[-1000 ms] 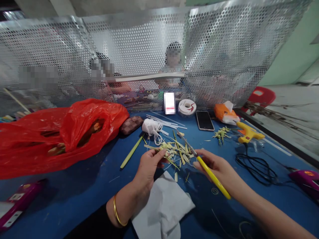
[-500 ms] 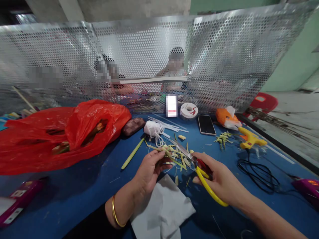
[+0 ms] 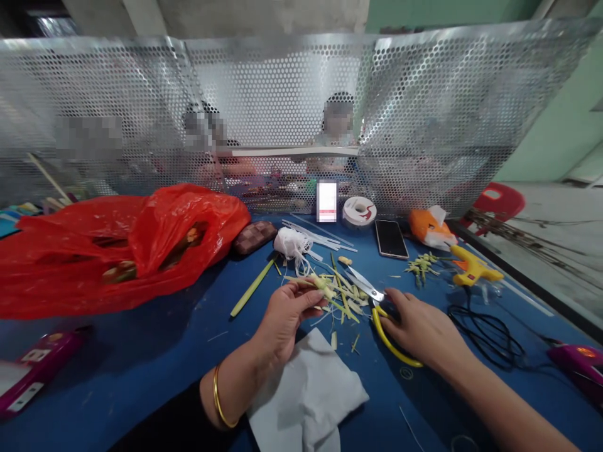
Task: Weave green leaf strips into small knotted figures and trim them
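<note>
My left hand (image 3: 287, 317) pinches a small pale yellow-green piece of leaf strip (image 3: 325, 286), which looks knotted or folded, between thumb and fingers. My right hand (image 3: 417, 326) is on the handles of yellow-handled scissors (image 3: 393, 348); their metal blades point up and left, slightly parted, over the table. Beneath and between the hands lies a pile of cut leaf scraps (image 3: 347, 304). A grey-white cloth (image 3: 320, 395) is spread below my left hand. One long green leaf strip (image 3: 252, 290) rests to the left.
A red plastic bag (image 3: 207, 216) fills the left side. At the back are white string (image 3: 291, 243), a ribbon spool (image 3: 358, 211) and a phone (image 3: 391, 238). To the right lie small woven green pieces (image 3: 423, 267), a yellow glue gun (image 3: 475, 267) and its black cable. A perforated metal screen (image 3: 282, 81) stands behind.
The scissors have moved away from the leaf piece, down and to the right, and sit lower by the table. My left hand has turned the piece slightly; it still holds it.
</note>
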### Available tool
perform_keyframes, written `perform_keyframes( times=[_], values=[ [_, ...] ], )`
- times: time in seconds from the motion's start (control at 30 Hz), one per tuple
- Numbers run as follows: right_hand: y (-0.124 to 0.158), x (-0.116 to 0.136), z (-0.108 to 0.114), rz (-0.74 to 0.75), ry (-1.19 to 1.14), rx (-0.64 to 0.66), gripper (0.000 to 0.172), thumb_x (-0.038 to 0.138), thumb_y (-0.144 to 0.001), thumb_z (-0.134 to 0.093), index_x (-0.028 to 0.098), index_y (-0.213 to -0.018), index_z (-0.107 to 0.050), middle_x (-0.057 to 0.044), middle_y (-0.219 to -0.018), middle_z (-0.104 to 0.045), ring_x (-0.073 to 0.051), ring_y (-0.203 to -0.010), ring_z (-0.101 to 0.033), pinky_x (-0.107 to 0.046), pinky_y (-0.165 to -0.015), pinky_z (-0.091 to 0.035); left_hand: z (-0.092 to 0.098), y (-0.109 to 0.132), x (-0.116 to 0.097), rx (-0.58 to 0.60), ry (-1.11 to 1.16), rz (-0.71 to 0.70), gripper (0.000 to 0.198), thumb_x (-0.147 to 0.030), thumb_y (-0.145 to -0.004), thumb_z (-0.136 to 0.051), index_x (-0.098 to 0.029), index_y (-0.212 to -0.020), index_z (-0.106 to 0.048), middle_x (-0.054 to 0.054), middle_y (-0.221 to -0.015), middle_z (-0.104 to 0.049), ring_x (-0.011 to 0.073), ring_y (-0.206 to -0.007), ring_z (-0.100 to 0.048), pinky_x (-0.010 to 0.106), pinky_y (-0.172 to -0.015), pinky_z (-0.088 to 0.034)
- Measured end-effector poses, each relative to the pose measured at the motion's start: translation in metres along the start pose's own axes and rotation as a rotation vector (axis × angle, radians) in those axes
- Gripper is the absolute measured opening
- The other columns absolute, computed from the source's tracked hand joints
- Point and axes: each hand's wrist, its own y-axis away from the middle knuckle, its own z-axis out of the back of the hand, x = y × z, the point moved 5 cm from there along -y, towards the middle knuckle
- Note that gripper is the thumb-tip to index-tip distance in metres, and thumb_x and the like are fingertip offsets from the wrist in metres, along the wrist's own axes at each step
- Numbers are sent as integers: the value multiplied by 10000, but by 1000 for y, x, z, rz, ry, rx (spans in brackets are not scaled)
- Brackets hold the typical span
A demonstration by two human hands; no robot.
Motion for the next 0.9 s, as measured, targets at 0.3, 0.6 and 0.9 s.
perform_keyframes(
  times=[0.3, 0.6, 0.9],
  values=[
    [0, 6, 32, 84, -130, -164, 298, 346, -844, -571, 180, -1060, -692, -142, -981, -668, -283, -850, -643, -364, -724, -454, -5, 8, 2, 32, 13, -18, 250, -206, -609, -843, -159, -791, -678, 47, -796, -705, 148, -697, -668, 261, -655, -490],
    [-6, 84, 51, 94, -1297, -67, 257, 422, -756, -686, 168, -757, -645, 8, -662, -625, -143, -625, -540, -271, -614, -433, -11, 13, 2, 142, 15, -31, 253, -216, -599, -849, -147, -784, -691, 50, -822, -721, 151, -758, -671, 262, -711, -518],
    [-4, 78, 33, -19, -1407, -63, 271, 398, -689, -718, 159, -614, -615, 28, -551, -523, -115, -549, -413, -254, -552, -339, -12, 12, 15, 153, -19, -9, 181, -159, -560, -830, -155, -692, -706, 6, -687, -673, 100, -633, -601, 234, -669, -501]
  ],
)
